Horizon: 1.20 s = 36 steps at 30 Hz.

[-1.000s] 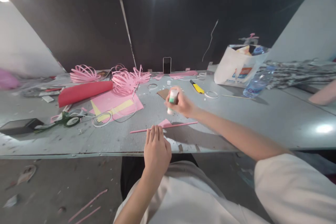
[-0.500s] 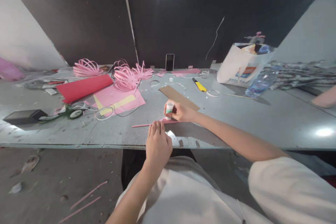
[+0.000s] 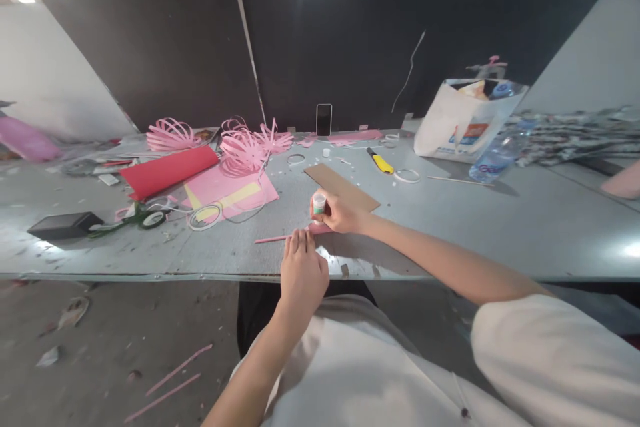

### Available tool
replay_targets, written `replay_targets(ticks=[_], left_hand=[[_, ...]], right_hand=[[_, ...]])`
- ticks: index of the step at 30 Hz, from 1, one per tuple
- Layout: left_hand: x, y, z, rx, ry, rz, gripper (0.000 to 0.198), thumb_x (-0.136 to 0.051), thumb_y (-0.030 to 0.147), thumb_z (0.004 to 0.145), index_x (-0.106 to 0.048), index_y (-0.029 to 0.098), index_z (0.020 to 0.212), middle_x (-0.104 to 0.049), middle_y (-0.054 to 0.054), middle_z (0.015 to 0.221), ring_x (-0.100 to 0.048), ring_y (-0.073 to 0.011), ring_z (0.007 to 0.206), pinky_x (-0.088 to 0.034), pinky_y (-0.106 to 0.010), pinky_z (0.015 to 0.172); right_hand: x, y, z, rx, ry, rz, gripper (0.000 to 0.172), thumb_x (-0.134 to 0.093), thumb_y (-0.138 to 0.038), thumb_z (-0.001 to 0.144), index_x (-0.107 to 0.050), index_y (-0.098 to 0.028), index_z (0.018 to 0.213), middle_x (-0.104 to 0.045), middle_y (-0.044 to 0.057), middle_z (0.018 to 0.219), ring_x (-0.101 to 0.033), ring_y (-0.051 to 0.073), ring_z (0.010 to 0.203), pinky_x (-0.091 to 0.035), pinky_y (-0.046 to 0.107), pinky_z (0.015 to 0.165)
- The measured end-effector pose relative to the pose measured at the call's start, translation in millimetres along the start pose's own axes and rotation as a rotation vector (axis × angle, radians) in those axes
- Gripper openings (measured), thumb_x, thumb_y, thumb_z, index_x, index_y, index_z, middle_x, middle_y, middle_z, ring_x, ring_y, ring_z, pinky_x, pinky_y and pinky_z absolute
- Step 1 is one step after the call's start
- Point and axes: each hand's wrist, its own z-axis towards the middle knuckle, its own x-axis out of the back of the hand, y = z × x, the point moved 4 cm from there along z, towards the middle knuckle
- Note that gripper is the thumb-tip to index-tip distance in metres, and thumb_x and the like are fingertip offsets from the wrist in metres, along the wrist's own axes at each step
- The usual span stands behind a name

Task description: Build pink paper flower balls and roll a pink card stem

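Note:
My right hand (image 3: 340, 213) is closed round a small white glue stick (image 3: 319, 201) with a green label, held nearly upright with its lower end down at a pink paper strip (image 3: 273, 239). That strip lies along the table near its front edge, partly under both hands. My left hand (image 3: 304, 267) rests beside the glue stick, fingers together and bent down, pinning the strip to the table. The strip's thin left end sticks out past my left fingers. Behind my right hand lies a brown cardboard piece (image 3: 343, 187).
Toward the back stand a phone (image 3: 324, 120), a small white cap (image 3: 326, 153) and a yellow cutter knife (image 3: 381, 161). Left are pink strip balls (image 3: 245, 147), a red roll (image 3: 170, 172), scissors (image 3: 150, 217) and a black box (image 3: 65, 225). A white bag (image 3: 450, 127) and plastic bottle (image 3: 493, 163) stand right.
The glue stick in my right hand has shifted slightly left along the strip. My left hand keeps its place on the strip. The whole view has turned a little.

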Motion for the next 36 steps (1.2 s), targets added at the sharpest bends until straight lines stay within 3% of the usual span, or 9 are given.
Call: replay_targets(ticks=[5,11,17,21,27,32,36], left_hand=[[-0.1,-0.6,0.1,-0.006,0.015,0.021,0.054,-0.045,0.013,0.097,-0.061,-0.001,0.147,-0.065,-0.026,0.149,-0.056,-0.0380,0.147,-0.045,-0.055,0.125],[0.5,0.2,-0.8,-0.016,0.052,0.012,0.053,-0.046,0.011,0.096,-0.062,0.002,0.146,-0.067,-0.024,0.147,-0.058,-0.0379,0.145,-0.046,-0.055,0.124],[0.6,1.4,-0.5,-0.005,0.006,0.016,0.054,-0.045,0.012,0.097,-0.062,-0.003,0.147,-0.064,-0.027,0.151,-0.055,-0.0391,0.148,-0.044,-0.056,0.125],[0.4,1.4,-0.3,0.007,-0.021,0.028,0.056,-0.046,0.015,0.098,-0.060,-0.003,0.150,-0.063,-0.026,0.153,-0.053,-0.0392,0.150,-0.043,-0.055,0.127],[2.0,0.7,-0.9,-0.008,0.001,0.030,0.056,-0.046,0.015,0.099,-0.059,-0.003,0.150,-0.063,-0.025,0.152,-0.055,-0.0383,0.149,-0.044,-0.053,0.126],[0.9,1.5,-1.1,-0.012,0.012,0.045,0.055,-0.045,0.012,0.097,-0.062,-0.006,0.147,-0.065,-0.027,0.149,-0.055,-0.0389,0.149,-0.045,-0.054,0.126],[-0.3,2.3,-1.7,-0.002,0.028,0.052,0.055,-0.043,0.012,0.098,-0.063,-0.004,0.147,-0.065,-0.025,0.151,-0.054,-0.0380,0.150,-0.045,-0.053,0.126]], right_hand=[[7.4,-2.8,0.5,-0.025,0.052,-0.061,0.017,-0.069,-0.031,0.092,-0.054,-0.025,0.097,-0.071,0.001,0.082,-0.065,0.019,0.071,-0.049,0.034,0.072],[33.3,-21.8,-3.0,0.009,0.198,0.068,0.013,-0.066,-0.034,0.098,-0.056,-0.025,0.100,-0.071,0.003,0.087,-0.064,0.020,0.073,-0.050,0.035,0.071],[0.1,-14.8,-6.5,0.018,-0.027,0.152,0.020,-0.071,-0.036,0.094,-0.056,-0.025,0.100,-0.070,0.002,0.090,-0.065,0.019,0.076,-0.053,0.035,0.073],[-7.5,-7.9,-7.0,0.004,-0.018,0.103,0.019,-0.069,-0.036,0.094,-0.056,-0.025,0.102,-0.071,0.002,0.091,-0.066,0.019,0.076,-0.052,0.034,0.073],[-0.4,-12.4,-2.8,-0.022,0.010,0.112,0.023,-0.070,-0.043,0.097,-0.058,-0.024,0.100,-0.067,0.000,0.085,-0.061,0.018,0.074,-0.049,0.032,0.074],[-2.0,-22.8,-1.2,-0.094,-0.034,0.327,0.044,-0.052,-0.061,0.108,-0.066,-0.022,0.095,-0.066,0.002,0.088,-0.059,0.016,0.076,-0.050,0.030,0.072],[-5.0,-23.5,1.0,-0.074,0.008,0.598,0.037,-0.066,-0.058,0.102,-0.070,-0.022,0.106,-0.071,0.008,0.107,-0.066,0.021,0.100,-0.055,0.032,0.079]])
